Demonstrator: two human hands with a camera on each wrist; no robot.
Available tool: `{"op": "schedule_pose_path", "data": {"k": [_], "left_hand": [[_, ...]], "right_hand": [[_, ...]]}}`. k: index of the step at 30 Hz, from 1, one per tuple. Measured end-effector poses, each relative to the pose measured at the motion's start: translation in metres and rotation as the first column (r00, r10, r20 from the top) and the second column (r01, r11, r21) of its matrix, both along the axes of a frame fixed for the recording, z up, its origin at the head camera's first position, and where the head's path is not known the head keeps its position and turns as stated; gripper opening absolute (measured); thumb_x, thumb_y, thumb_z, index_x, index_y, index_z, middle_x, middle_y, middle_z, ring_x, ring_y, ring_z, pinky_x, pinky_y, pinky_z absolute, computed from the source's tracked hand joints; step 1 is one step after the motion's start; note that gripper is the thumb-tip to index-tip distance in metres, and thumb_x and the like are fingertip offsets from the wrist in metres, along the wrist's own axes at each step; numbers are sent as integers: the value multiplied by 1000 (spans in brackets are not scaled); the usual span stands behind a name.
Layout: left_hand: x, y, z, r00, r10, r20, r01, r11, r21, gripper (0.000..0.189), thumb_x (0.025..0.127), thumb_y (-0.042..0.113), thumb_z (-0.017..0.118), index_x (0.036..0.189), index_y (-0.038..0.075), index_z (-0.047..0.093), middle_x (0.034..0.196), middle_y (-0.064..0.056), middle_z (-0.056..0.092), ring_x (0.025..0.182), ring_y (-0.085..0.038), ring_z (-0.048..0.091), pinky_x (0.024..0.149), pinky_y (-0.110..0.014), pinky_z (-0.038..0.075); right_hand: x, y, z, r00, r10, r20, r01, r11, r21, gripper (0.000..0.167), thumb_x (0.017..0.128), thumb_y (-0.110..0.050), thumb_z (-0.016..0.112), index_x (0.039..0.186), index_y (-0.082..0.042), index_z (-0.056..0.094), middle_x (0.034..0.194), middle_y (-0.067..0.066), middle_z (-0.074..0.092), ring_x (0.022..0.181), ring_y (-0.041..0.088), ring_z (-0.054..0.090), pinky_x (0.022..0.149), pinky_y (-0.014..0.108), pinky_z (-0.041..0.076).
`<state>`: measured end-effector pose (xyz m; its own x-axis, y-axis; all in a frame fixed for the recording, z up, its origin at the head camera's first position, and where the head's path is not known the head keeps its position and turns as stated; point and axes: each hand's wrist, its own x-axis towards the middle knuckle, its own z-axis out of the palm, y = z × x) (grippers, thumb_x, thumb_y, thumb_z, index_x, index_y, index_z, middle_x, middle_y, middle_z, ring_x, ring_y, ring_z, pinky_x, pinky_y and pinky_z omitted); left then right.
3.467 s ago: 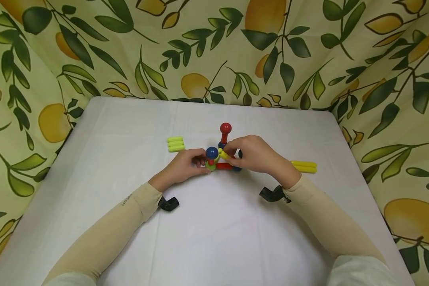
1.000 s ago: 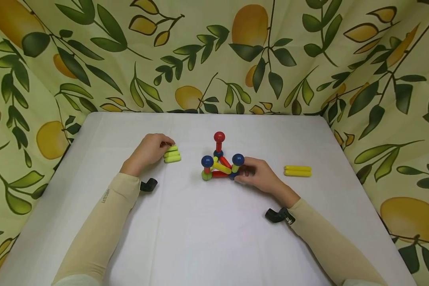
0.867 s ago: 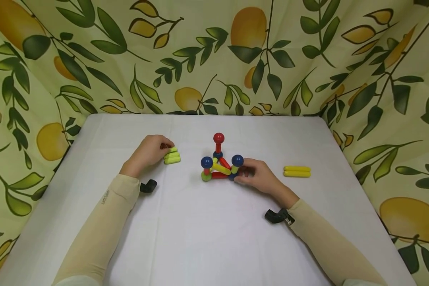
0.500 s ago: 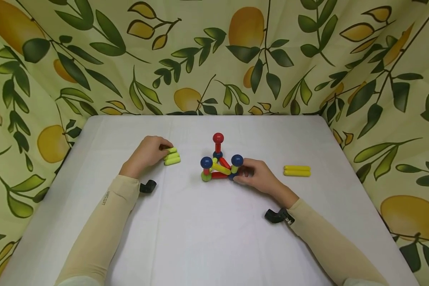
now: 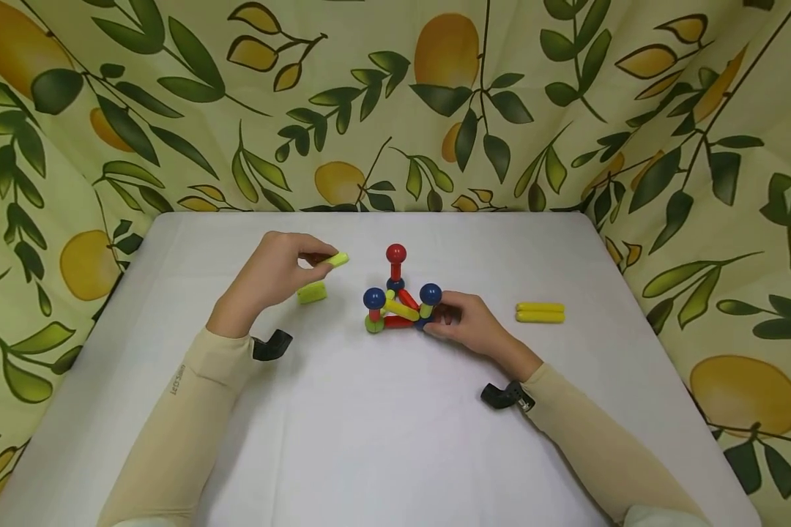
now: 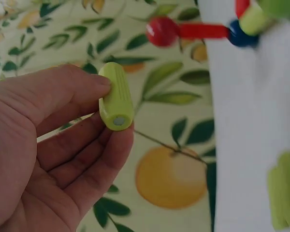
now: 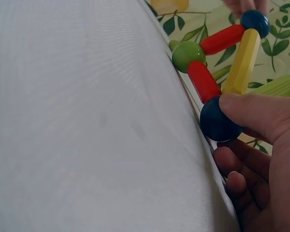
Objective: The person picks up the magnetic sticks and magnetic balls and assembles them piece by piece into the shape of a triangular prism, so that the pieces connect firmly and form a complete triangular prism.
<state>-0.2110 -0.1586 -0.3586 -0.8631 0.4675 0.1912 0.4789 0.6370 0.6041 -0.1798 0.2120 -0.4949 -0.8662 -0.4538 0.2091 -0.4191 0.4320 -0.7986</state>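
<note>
Between thumb and fingers, my left hand [image 5: 280,271] pinches a short lime-green magnetic rod [image 6: 117,99], lifted off the table; its end shows a round metal spot in the left wrist view. Mid-table stands a magnetic ball-and-rod structure: red rods [image 5: 400,322] join balls at its base. A red ball [image 5: 396,254] tops the back post, and blue balls [image 5: 374,298] top the two front posts. A yellow rod [image 7: 244,63] slants down from one front ball. My right hand [image 5: 471,322] holds the dark blue base ball [image 7: 221,120] at the front right corner, thumb on top.
More lime-green rods [image 5: 312,293] lie together below my left hand. Two yellow rods [image 5: 540,312] lie side by side on the right. A white cloth [image 5: 369,439] covers the table, and a fruit-patterned curtain [image 5: 343,132] hangs behind it.
My left hand has picked one lime-green rod from the row and moved it up and right towards the structure. My right hand stays at the blue base ball.
</note>
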Motion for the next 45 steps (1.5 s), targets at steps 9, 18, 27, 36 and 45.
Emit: {"op": "schedule_pose_path", "data": {"k": [9,18,27,36,45], "left_hand": [[13,51,31,986,-167,-20,167,986,4,22,97,9,82,118,4,83,105,-3,80,92,-17,72,85,-38,59],[9,91,21,960,-279,25,278,960,21,19,96,9,85,115,6,85,99,1,80,85,-10,73,78,-30,60],[7,93,5,955,-287,71,289,957,-17,17,95,7,85,112,6,85,100,0,80,87,-12,71,81,-34,60],[7,101,0,949,-304,88,313,942,-119,14,95,11,85,109,8,86,97,1,78,85,-11,69,81,-26,57],[17,87,-6,976,-219,-9,219,975,25,21,99,15,82,117,6,81,107,-3,77,97,-22,71,88,-41,59]], "right_hand": [[5,4,-1,1000,-13,5,13,1000,3,33,89,-8,91,119,-11,77,94,-1,69,83,22,60,72,30,51],[-1,6,1,1000,14,-18,-14,1000,-7,33,89,-8,91,120,-11,77,94,0,71,82,22,60,72,32,51],[-3,4,3,1000,18,-13,-18,1000,-12,34,89,-7,90,120,-12,77,93,-1,70,82,22,60,72,34,50],[0,4,4,1000,13,10,-13,1000,-20,32,90,-8,90,120,-11,78,94,0,70,83,24,60,72,34,49],[-2,3,1,1000,16,-5,-16,1000,-19,32,91,-8,89,120,-11,77,95,-2,71,82,22,60,71,31,50]]}}
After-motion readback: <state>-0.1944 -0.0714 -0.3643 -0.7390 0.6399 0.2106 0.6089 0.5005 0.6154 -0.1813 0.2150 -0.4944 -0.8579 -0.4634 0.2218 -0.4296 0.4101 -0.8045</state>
